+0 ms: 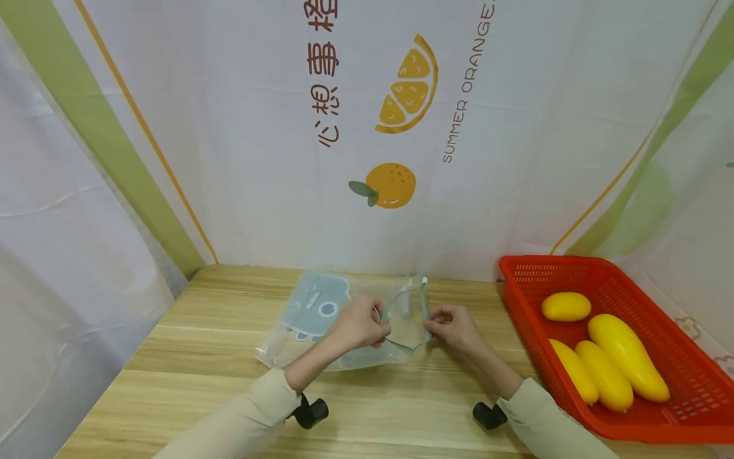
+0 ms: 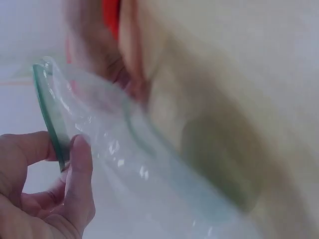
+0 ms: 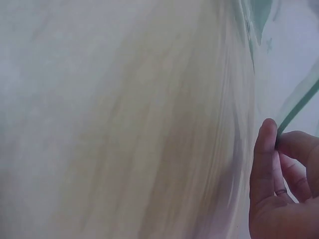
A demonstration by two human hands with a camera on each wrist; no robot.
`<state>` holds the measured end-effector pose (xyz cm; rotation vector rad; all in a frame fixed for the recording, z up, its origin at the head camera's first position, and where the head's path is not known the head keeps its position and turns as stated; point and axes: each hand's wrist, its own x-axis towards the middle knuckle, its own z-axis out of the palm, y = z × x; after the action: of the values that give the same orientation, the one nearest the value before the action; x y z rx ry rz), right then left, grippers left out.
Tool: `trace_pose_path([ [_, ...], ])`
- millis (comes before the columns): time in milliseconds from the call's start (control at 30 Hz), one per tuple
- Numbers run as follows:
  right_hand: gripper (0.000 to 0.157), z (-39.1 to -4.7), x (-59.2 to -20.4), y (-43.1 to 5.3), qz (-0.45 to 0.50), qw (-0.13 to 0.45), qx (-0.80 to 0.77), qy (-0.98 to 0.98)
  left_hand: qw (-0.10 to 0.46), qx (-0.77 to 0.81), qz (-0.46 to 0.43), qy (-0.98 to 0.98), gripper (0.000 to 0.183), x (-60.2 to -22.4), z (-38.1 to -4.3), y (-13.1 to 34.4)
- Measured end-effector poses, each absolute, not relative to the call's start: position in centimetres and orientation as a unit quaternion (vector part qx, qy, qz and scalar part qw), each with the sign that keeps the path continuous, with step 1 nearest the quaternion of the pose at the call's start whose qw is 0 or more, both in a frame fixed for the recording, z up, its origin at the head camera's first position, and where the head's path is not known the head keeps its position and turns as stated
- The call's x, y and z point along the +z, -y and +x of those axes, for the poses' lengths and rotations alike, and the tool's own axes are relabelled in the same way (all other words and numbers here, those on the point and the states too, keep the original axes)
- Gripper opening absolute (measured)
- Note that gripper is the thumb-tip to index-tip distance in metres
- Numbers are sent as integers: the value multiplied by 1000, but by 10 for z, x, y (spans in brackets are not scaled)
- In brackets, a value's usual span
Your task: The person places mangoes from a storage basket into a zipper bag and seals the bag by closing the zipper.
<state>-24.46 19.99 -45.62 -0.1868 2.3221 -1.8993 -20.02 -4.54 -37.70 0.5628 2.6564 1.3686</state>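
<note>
A clear zip bag [image 1: 355,354] with a blue cartoon print lies on the wooden table, its green-edged mouth spread apart toward the right. My left hand [image 1: 361,322] pinches one lip of that mouth, and the thumb and a finger on the green strip show close up in the left wrist view, on the left hand [image 2: 47,184]. Opposite it, my right hand [image 1: 455,328] pinches the other lip; the right wrist view shows the green strip between thumb and finger of the right hand [image 3: 284,179]. Through the clear film, only tabletop shows inside the mouth.
A red plastic basket [image 1: 636,421] stands at the right side of the table, holding several yellow mango-like fruits [image 1: 627,357]. Behind the wooden table [image 1: 189,357] hangs a white curtain [image 1: 258,159] with orange prints. Black wrist mounts [image 1: 309,413] sit under the sleeves.
</note>
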Motion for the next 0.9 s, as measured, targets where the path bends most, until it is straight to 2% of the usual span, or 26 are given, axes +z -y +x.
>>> trace_pose_path([
  [233, 7, -242, -460, -200, -46, 69, -647, -758, 52, 439, 173, -880, 14, -341, -206, 72],
  [467, 13, -241, -460, -202, -43, 78, -664, -743, 3, 366, 182, -912, 14, -316, -210, 90],
  [700, 14, -239, -456, -198, -66, 90, -658, -744, 11, 283, 209, -936, 14, -326, -205, 86],
  [800, 13, -237, -452, -194, -104, 96, -638, -757, 30, 267, 222, -937, 18, -334, -202, 79],
  [900, 12, -237, -447, -189, -153, 99, -606, -774, 38, 266, 235, -934, 15, -341, -201, 72],
])
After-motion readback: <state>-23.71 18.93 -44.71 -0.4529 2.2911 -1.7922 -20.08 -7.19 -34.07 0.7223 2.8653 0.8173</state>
